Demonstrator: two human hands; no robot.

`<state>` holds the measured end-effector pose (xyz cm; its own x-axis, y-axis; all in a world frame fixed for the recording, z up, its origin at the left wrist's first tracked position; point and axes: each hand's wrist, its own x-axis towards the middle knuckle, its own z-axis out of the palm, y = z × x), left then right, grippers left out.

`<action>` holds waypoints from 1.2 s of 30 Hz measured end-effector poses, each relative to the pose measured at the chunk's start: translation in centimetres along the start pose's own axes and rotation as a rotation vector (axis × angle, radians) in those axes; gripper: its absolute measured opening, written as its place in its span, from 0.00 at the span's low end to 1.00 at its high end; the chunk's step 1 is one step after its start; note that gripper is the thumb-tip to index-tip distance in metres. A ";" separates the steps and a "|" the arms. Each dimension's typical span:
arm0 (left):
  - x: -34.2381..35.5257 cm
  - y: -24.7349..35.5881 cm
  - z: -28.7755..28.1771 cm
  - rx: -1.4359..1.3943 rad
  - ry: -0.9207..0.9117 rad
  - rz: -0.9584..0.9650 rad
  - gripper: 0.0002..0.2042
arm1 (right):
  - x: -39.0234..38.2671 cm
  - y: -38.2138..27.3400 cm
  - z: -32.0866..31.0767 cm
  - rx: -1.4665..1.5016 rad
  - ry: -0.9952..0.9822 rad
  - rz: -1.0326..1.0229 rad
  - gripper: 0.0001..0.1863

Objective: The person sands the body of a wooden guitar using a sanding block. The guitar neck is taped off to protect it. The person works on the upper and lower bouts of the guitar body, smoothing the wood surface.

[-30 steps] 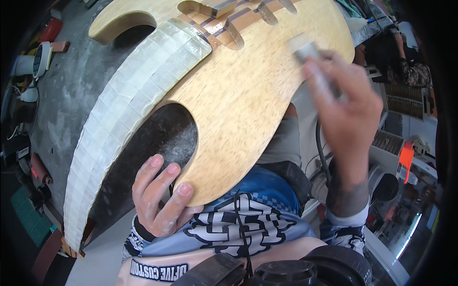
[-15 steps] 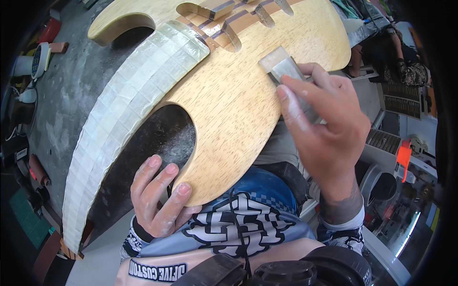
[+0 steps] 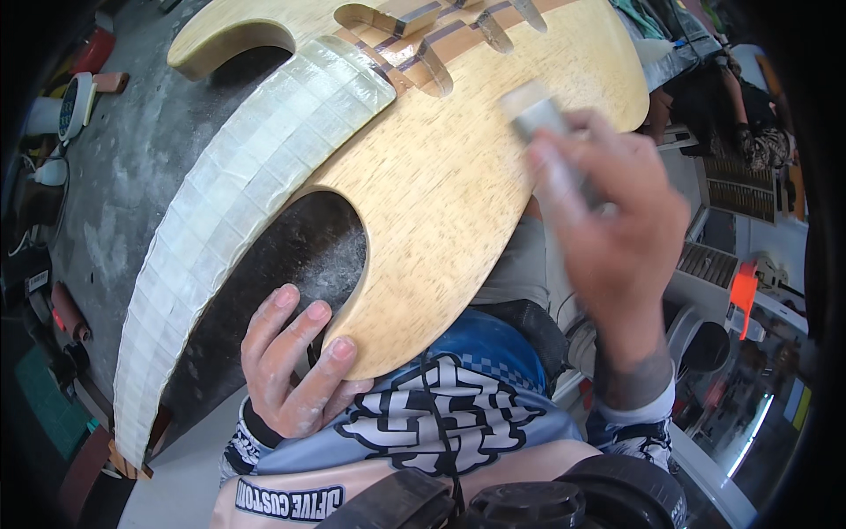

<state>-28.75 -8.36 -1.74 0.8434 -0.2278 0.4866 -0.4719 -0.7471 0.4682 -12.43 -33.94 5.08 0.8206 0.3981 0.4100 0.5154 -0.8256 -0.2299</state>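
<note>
A pale wooden guitar body (image 3: 432, 220) lies across the grey workbench, with striped darker wood and several routed cavities at its far side. Its neck (image 3: 211, 216) is wrapped in whitish tape and runs to the lower left. My right hand (image 3: 621, 234), blurred by motion, grips a sanding block (image 3: 539, 113) over the body's top near its right-hand edge. At the near horn, my left hand (image 3: 295, 361) holds the tip, one finger on top and the thumb at its lower edge; the other fingers are spread beside the cutaway. Dust whitens the fingers.
Pale dust marks the grey workbench (image 3: 110, 212). Along its left side are a digital device (image 3: 74, 110), a small white bottle (image 3: 50, 172) and a green mat (image 3: 48, 406). Another person (image 3: 749, 110) is at the upper right. An orange object (image 3: 743, 286) hangs farther right.
My right hand and the sanding block have shifted slightly right across the wood. The guitar body has moved a touch to the right; my left hand keeps its place on the horn.
</note>
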 end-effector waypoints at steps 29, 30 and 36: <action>-0.2 0.2 0.4 0.009 0.044 0.016 0.22 | 0.6 0.6 0.2 0.038 0.016 0.196 0.10; -0.2 0.2 0.3 0.005 0.036 0.017 0.22 | 1.1 1.7 0.3 0.061 0.066 0.302 0.11; -0.5 0.2 0.7 -0.047 0.069 -0.028 0.18 | -0.3 -1.0 -0.3 -0.019 -0.025 0.021 0.10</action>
<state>-29.08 -8.86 -2.39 0.8375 -0.1626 0.5217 -0.4613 -0.7221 0.5155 -13.31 -33.33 5.43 0.8372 0.3904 0.3829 0.4934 -0.8412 -0.2211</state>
